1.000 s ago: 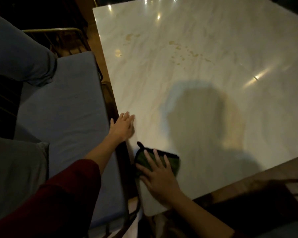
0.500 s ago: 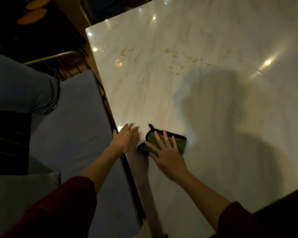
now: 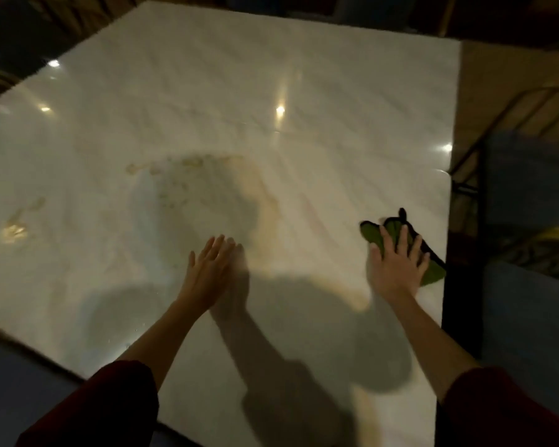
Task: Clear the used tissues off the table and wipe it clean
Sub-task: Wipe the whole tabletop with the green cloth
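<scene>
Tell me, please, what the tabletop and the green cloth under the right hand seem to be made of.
The tabletop is likely polished marble or a marble-look slab: pale with faint grey veining, glossy enough to mirror lights. The green cloth looks like soft textile, perhaps microfibre: matte, dark-edged, rumpled under the right hand.

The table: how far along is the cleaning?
Done: no used tissues show on the table. In hand: the right hand presses a green cloth flat near the table's right edge, while the left hand lies open on the marble. Left: yellowish stains near the middle and a smear at the left side are not yet wiped, so most of the wiping looks to be ahead.
</scene>
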